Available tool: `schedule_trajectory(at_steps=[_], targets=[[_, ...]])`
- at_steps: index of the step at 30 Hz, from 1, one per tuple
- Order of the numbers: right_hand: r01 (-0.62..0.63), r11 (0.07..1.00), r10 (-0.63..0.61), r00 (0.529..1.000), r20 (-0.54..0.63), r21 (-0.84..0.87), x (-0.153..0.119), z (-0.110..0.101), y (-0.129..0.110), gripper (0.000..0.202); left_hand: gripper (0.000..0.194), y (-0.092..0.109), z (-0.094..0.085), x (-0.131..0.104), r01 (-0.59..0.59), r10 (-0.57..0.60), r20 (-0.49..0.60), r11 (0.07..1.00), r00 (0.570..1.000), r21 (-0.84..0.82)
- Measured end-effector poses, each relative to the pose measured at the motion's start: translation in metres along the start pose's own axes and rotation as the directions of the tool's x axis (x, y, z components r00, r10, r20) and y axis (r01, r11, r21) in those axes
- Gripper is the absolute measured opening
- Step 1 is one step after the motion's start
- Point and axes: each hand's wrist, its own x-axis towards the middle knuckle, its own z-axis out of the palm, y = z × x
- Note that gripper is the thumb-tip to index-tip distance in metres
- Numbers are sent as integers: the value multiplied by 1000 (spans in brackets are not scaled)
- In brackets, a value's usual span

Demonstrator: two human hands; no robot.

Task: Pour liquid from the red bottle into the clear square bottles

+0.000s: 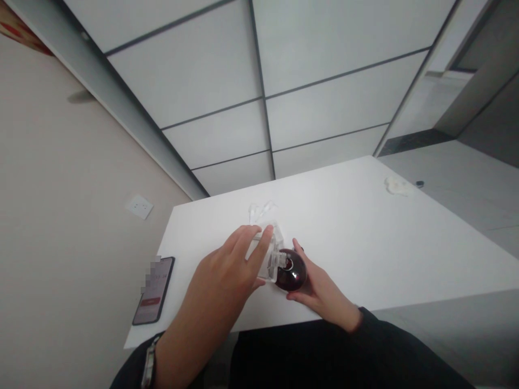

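Note:
My left hand (229, 267) is closed around a clear square glass bottle (266, 266), tipped on its side with its neck pointing right. The neck meets the mouth of a round dark red bottle (295, 273); whether liquid is flowing I cannot tell. That round bottle is in my right hand (324, 289), thumb and fingers on either side of it, low over the white table (336, 216). Just beyond my left fingers lie some clear, see-through pieces (261, 212), whose kind I cannot make out.
A phone (154, 292) with a lit screen lies at the table's left edge. Near the far right edge sits a small whitish item (397, 186). A wall with a socket (140, 206) borders the left side, and white panelled doors (227, 119) stand behind the table.

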Motion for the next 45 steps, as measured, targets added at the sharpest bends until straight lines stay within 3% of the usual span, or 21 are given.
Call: schedule_trajectory(at_steps=[3, 12, 19, 28, 35, 45], targets=[[-10, 1000, 10, 1000, 3, 5, 0, 0, 0, 117, 105, 0, -1, 1, -1, 1, -17, 1000, 1000, 9], [-17, 999, 17, 1000, 5, 31, 1, -1, -1, 120, 101, 1, -1, 0, -1, 1, -7, 1000, 1000, 5], [-24, 999, 23, 1000, 6, 25, 1, -3, -4, 114, 84, 1, -1, 0, 0, 0, 26, 1000, 1000, 6], [-9, 1000, 9, 1000, -5, 13, 0, -2, -2, 115, 75, 2, -2, 0, 3, -3, 35, 1000, 999, 1], [-10, 1000, 10, 1000, 2, 9, 0, -3, -2, 113, 93, 1, -2, 1, -1, 1, 4, 999, 1000, -34], [-27, 1000, 27, 1000, 9, 8, 0, -4, -3, 115, 77, 1, -2, 0, 0, 1, 22, 1000, 1000, -25]])
